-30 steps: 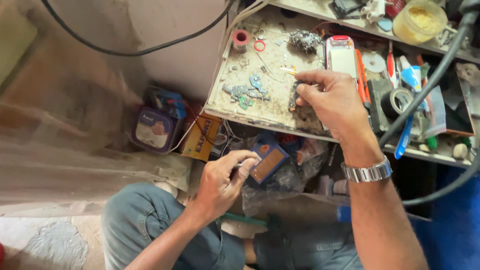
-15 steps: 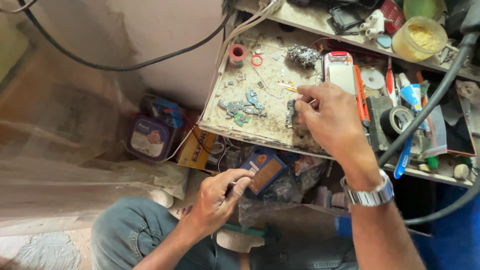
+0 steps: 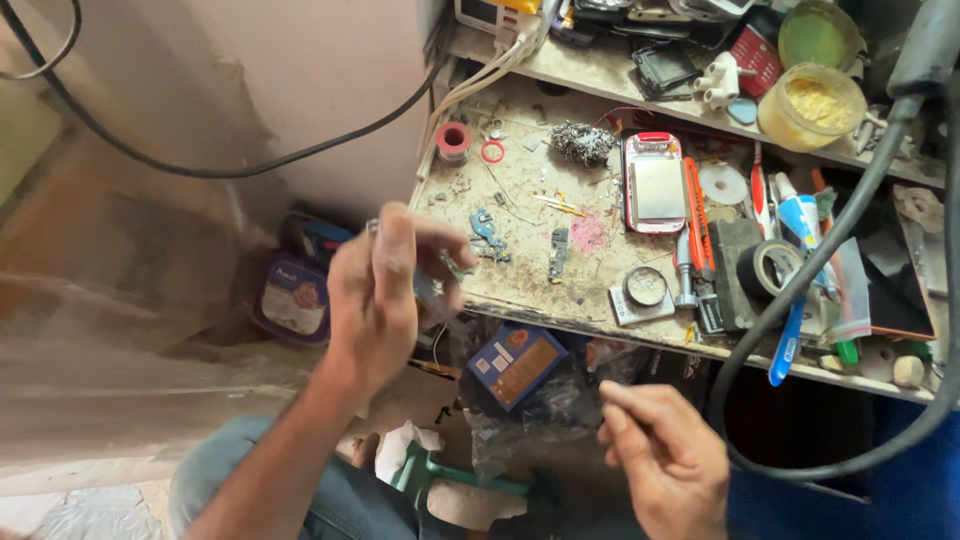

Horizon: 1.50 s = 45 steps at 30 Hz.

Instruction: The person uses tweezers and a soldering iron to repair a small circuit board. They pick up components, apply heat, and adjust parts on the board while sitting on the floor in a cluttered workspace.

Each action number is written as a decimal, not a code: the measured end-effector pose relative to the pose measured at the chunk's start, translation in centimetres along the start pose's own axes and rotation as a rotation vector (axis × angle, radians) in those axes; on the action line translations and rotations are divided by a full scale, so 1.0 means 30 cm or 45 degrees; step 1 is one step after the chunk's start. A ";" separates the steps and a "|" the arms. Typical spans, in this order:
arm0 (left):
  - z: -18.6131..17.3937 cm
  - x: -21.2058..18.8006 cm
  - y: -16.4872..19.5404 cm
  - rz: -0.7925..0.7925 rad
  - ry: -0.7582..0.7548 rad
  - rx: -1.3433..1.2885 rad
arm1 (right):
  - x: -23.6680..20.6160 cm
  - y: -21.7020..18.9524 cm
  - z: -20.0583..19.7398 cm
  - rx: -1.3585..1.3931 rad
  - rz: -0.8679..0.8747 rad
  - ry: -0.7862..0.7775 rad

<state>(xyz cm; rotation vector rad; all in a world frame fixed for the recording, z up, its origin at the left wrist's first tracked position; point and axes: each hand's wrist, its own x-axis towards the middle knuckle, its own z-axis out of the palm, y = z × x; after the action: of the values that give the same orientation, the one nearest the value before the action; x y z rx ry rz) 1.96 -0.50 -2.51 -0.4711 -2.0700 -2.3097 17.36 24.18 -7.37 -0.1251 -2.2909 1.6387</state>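
Head view: the left hand (image 3: 375, 295) is raised just off the desk (image 3: 520, 235) edge, its grip pinched on a small blurred part (image 3: 440, 262) I cannot identify. The right hand (image 3: 665, 455) hangs low near the blue box (image 3: 515, 365), fingers loosely curled, apparently empty. Inspecting seems in hand; next needs steady fingers.
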 end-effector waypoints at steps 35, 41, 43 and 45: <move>0.130 0.077 -0.144 0.197 -0.119 0.132 | -0.227 0.785 0.128 0.157 0.631 -0.304; 0.128 0.076 -0.139 0.143 -0.114 0.055 | -0.150 0.555 0.099 0.036 0.496 -0.266; 0.125 0.074 -0.132 0.148 -0.097 0.044 | -0.133 0.381 0.027 -0.146 0.077 -0.138; 0.124 0.068 -0.126 0.135 -0.087 0.042 | -0.065 0.214 -0.055 -0.215 -0.197 -0.052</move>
<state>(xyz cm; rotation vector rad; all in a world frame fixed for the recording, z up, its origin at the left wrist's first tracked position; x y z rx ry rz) 0.07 3.98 -5.42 -0.6509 -2.0537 -2.2278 19.00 27.36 -13.30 0.0468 -2.4017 1.3846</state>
